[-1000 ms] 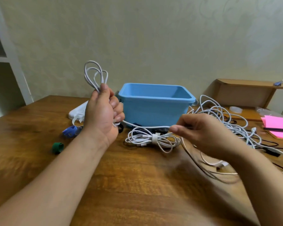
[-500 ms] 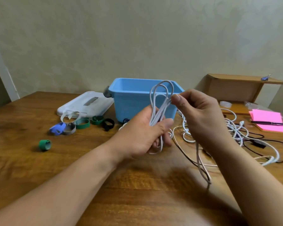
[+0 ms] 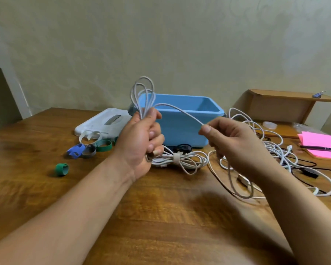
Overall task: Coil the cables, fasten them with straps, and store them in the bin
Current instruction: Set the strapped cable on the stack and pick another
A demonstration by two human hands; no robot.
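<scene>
left hand [image 3: 139, 138]: bare | right hand [image 3: 235, 144]: bare | forearms [image 3: 80, 209]: bare

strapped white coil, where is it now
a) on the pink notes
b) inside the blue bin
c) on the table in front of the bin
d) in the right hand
c: the strapped white coil lies on the wooden table just in front of the blue bin.

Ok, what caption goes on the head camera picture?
Left hand grips looped cable, right hand pinches its strand, blue bin behind.
</scene>
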